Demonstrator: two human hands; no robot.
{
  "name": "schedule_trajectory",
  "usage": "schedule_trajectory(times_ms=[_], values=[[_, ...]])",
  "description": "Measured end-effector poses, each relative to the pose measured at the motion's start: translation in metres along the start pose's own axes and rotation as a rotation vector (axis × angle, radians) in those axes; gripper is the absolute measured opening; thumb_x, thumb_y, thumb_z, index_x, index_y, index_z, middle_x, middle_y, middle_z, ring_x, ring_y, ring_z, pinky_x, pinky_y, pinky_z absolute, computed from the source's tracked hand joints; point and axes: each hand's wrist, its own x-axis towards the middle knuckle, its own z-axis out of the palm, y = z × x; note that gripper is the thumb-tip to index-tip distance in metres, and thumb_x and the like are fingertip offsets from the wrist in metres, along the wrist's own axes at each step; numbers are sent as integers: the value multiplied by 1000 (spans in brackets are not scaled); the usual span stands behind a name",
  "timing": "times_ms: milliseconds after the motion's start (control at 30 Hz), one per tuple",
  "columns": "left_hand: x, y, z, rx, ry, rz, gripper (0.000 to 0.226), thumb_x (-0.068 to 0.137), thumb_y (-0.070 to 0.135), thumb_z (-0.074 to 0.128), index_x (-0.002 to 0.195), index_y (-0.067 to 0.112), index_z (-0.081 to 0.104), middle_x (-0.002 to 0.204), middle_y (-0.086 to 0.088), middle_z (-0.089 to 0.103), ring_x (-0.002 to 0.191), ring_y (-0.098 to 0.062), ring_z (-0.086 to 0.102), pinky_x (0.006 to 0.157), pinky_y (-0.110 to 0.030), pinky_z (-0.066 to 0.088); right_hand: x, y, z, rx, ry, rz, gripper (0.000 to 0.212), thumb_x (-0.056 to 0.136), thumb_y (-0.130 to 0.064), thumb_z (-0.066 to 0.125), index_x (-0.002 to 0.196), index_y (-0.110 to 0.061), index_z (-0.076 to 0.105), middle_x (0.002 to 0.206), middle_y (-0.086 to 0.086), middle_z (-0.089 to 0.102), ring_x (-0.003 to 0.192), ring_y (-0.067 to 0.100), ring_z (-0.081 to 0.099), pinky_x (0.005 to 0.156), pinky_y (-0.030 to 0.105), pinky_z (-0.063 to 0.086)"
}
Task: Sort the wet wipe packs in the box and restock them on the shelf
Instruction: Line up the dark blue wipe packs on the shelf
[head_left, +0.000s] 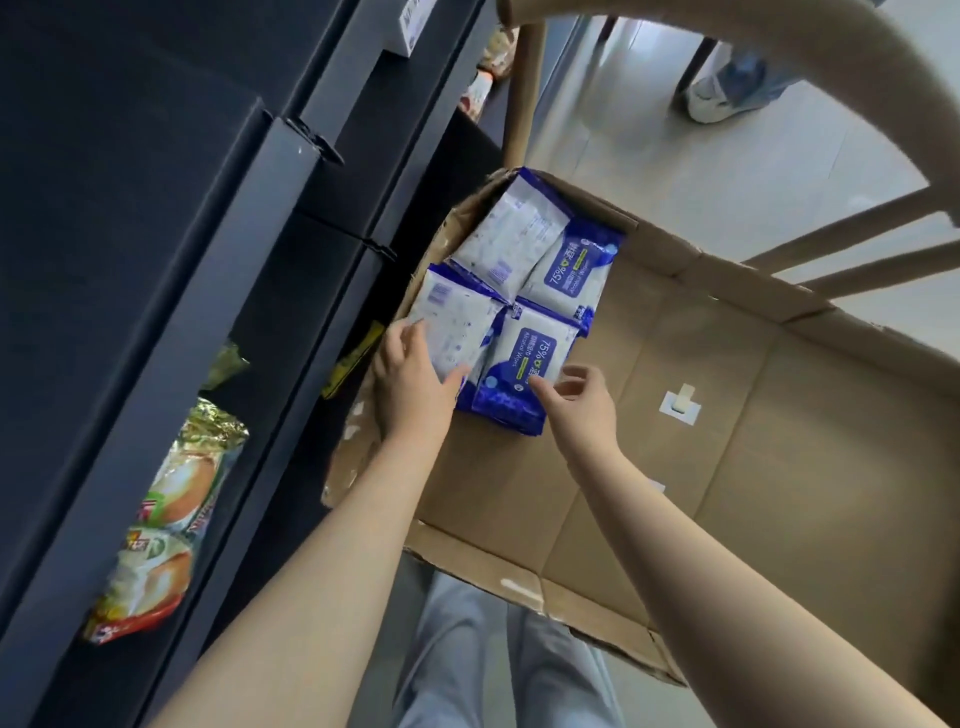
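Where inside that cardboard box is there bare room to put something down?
The box floor is bare right of the wet wipe packs, around the white sticker. The far-left corner is crowded: four packs, with both hands on the nearest two.

Two wipe packs in the box lie face up. The far pack bears "75%" in white on a blue panel, with "Alcohol Wipes" in small letters beside it. The near pack carries the same "75%" and "Alcohol Wipes", turned the other way round. Chinese characters follow each "75%", too small to read. Print on the other packs is blurred
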Motion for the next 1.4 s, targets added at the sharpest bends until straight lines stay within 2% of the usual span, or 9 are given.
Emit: schedule_trajectory(times_ms=[233,367,567,800,900,967,1200,1267,1400], values=[[13,-11,-9,140,-3,88,61,85,43,70,135,16,47,140,-5,46,124,-28,43,94,-44,49,21,1,3,121,26,104,25,83,-23,76,99,-14,60,102,6,68,92,24,67,89,45,56],[5,-10,-15,9,69,127,27,89,37,67,101,17,54,124,-2,61,113,-26,53,82,-44,55,22,0,2,208,-4,119,16,86,-18,74,93,-15,59,104,8,69,90,22,68,73,35,57],[-11,-12,-24,-125,53,38,20,94,30,63,83,17,52,101,-6,67,92,-24,63,64,-34,53,7,1,-3,291,-4,68,13,94,-17,61,88,-21,51,102,4,64,85,20,62,66,29,50],[-82,9,-79,-813,-41,-193,21,88,12,68,73,10,54,93,10,71,89,12,64,69,-9,46,-67,-19,-71,501,-118,26,6,98,-15,57,97,-19,54,102,5,68,84,22,66,73,39,54],[-139,31,-123,-1078,-103,-252,29,91,3,63,68,16,52,76,1,67,75,-10,65,69,-27,45,-116,-45,-112,535,-199,-46,4,99,-16,56,103,-19,56,100,6,69,79,20,66,70,36,54],[-178,45,-161,-1271,-133,-287,33,92,-1,59,65,17,52,71,-6,64,62,-15,63,56,-26,47,-151,-63,-135,549,-255,-80,6,100,-17,56,106,-17,57,95,5,70,73,17,66,63,32,55],[-294,52,-250,-1625,-147,-287,16,73,12,66,66,18,53,77,-10,67,65,-17,66,52,-23,51,-246,-104,-165,544,-505,-169,16,96,-23,61,111,-16,62,94,5,76,73,15,73,56,27,59],[-319,46,-264,-1692,-97,-273,14,72,13,66,84,16,60,91,-13,72,75,-21,70,59,-28,55,-269,-113,-161,543,-584,-203,14,95,-22,61,108,-16,65,93,6,77,74,16,74,58,27,59],[-366,28,-283,-1813,-86,-107,49,76,4,63,122,21,63,112,-9,71,88,-19,71,69,-32,59,-326,-131,-143,521,-749,-296,16,95,-20,59,107,-11,65,96,10,74,78,19,72,65,30,61]])
